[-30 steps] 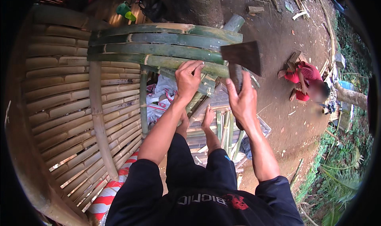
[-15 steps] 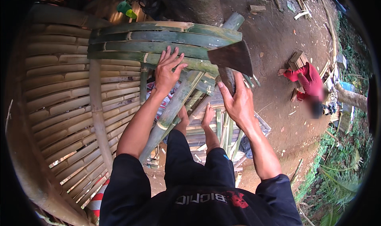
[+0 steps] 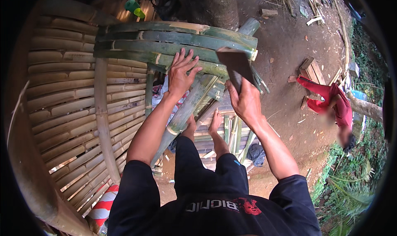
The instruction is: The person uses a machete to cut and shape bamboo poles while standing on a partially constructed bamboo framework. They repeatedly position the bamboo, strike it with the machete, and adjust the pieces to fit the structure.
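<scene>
Several green bamboo slats (image 3: 165,38) lie side by side in front of me, across a supporting bamboo pole (image 3: 188,105). With its fingers spread, my left hand (image 3: 181,75) rests on the nearest slat, gripping nothing. My right hand (image 3: 247,104) is wrapped round the handle of a cleaver (image 3: 236,64) with a broad dark blade. The blade is over the right end of the slats; whether it touches them I cannot tell. Most of the handle is hidden in my fingers.
A bamboo slat wall (image 3: 68,107) stands at my left. My bare feet (image 3: 215,121) are on slatted boards below. A person in red (image 3: 331,97) sits low at the right by a wooden block (image 3: 313,70). A tree trunk (image 3: 211,6) rises at the back.
The cleaver's blade has turned from showing its broad face to a narrower, steeper angle. My left hand stays on the slats. The person in red has shifted and leans farther toward the lower right.
</scene>
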